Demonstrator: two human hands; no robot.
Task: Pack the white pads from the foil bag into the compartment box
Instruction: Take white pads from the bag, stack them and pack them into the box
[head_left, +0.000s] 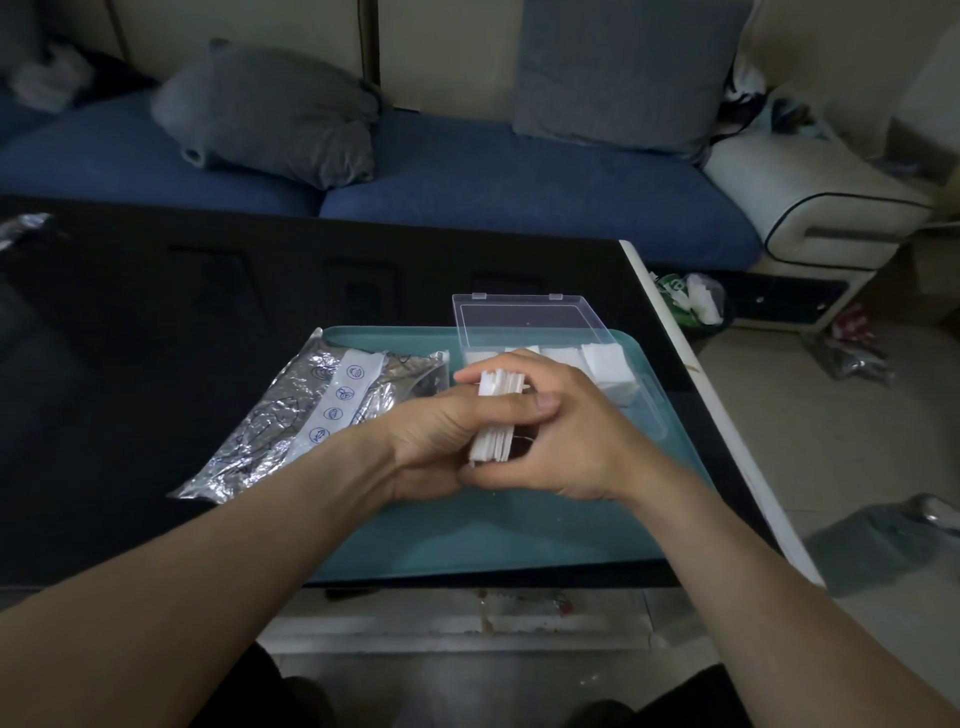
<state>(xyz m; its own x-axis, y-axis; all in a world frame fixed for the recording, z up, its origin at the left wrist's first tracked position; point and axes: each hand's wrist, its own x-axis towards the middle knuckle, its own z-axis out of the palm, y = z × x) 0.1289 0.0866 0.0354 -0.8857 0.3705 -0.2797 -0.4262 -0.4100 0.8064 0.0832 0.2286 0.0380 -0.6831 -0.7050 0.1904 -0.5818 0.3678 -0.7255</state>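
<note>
White pads stand on edge in a stack above the teal tray, clasped between both hands: left hand fingers curled round it, right hand wrapping the other side. Beyond the tray's middle sits the compartment box, lid raised, pads inside. Foil bag overlaps the tray's left edge on the black desk.

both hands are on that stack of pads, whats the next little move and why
Probably carry the stack of white pads, held between the left hand and right hand, up to the open compartment box and slot it in. The box's far compartments already hold pads; free slots are hidden behind the hands.
</note>
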